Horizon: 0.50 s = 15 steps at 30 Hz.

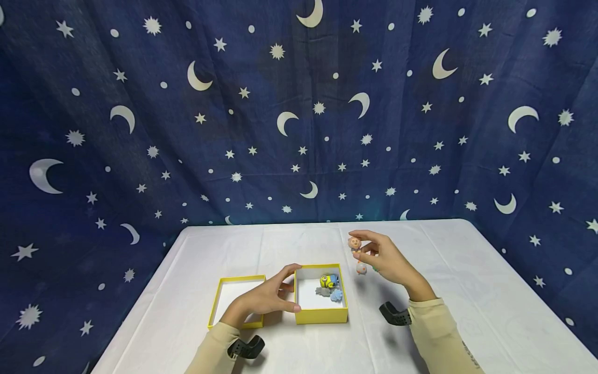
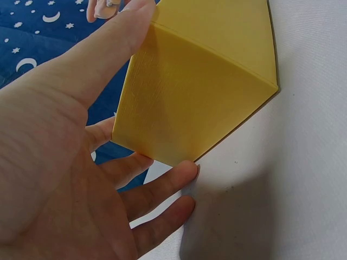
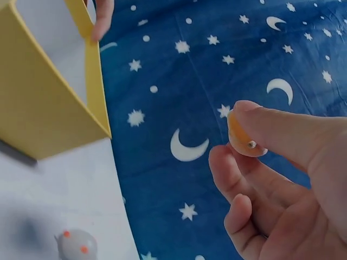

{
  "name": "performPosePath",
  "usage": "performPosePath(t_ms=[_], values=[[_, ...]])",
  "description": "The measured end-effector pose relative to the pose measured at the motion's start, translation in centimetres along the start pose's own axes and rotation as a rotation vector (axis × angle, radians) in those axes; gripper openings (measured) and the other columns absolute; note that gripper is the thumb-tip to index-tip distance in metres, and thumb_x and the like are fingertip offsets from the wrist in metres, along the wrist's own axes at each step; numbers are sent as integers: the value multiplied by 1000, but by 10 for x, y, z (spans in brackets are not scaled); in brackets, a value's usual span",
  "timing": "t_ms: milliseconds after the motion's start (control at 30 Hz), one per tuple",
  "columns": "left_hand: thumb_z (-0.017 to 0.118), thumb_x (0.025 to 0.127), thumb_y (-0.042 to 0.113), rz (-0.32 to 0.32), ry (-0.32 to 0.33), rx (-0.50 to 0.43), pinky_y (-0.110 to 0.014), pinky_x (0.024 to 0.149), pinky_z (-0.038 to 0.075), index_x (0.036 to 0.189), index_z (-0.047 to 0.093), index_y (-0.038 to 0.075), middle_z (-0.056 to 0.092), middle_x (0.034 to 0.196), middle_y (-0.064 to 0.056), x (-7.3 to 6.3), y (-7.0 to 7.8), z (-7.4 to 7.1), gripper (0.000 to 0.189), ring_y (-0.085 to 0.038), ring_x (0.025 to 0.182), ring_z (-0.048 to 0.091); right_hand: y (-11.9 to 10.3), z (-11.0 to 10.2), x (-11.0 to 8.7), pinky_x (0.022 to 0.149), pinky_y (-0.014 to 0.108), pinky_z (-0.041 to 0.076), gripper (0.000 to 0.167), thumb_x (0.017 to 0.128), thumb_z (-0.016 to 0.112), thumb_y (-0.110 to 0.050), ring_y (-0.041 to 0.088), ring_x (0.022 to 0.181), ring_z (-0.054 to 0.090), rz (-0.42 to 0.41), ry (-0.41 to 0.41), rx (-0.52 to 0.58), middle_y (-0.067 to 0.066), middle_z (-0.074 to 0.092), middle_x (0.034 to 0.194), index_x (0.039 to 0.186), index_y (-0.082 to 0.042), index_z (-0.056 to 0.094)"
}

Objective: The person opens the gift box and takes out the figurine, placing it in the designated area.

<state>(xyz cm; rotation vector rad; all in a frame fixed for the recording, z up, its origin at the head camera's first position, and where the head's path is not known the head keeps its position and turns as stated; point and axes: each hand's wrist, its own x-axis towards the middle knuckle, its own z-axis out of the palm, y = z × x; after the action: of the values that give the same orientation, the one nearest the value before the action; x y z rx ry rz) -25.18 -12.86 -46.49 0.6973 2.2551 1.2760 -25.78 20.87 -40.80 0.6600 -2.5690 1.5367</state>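
My left hand spans the left side of a yellow box, thumb at the front corner and fingers at the back. The left wrist view shows the fingertips against the yellow wall. Inside the white-lined box lie a yellow and blue minion figure, a grey figure and a light blue figure. Beyond the box's right side, my right hand pinches a small orange toy figure between thumb and fingers, above the table. Part of this figure is hidden by the thumb in the right wrist view.
A white figure with orange spots stands on the white table below the right hand. Something green beside it is mostly covered by that hand. The shallow yellow lid lies left of the box. Behind hangs a dark blue curtain.
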Motion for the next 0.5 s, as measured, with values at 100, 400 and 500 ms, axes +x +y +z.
performPosePath(t_ms=[100,400,500], values=[[83,85,26,0,-5,-9,-50,113,44,158,23,28,25,166,-12,0,0,0,94,-31,135,51,2,-8,-3,51,26,50,48,94,70,-6,12,84,65,10,31,-38,25,60,136,140,-2,56],[83,85,25,1,-8,-27,-49,112,45,157,24,29,25,165,-11,0,-1,1,93,-31,135,51,6,-31,-11,59,25,50,42,100,64,-14,14,83,66,30,165,-169,25,64,130,140,-3,56],[83,86,25,1,-5,-25,-49,112,45,157,24,29,25,165,-11,-1,-1,1,93,-31,135,51,9,-37,-12,60,24,50,41,102,60,-14,13,81,66,41,198,-200,27,63,130,142,-3,55]])
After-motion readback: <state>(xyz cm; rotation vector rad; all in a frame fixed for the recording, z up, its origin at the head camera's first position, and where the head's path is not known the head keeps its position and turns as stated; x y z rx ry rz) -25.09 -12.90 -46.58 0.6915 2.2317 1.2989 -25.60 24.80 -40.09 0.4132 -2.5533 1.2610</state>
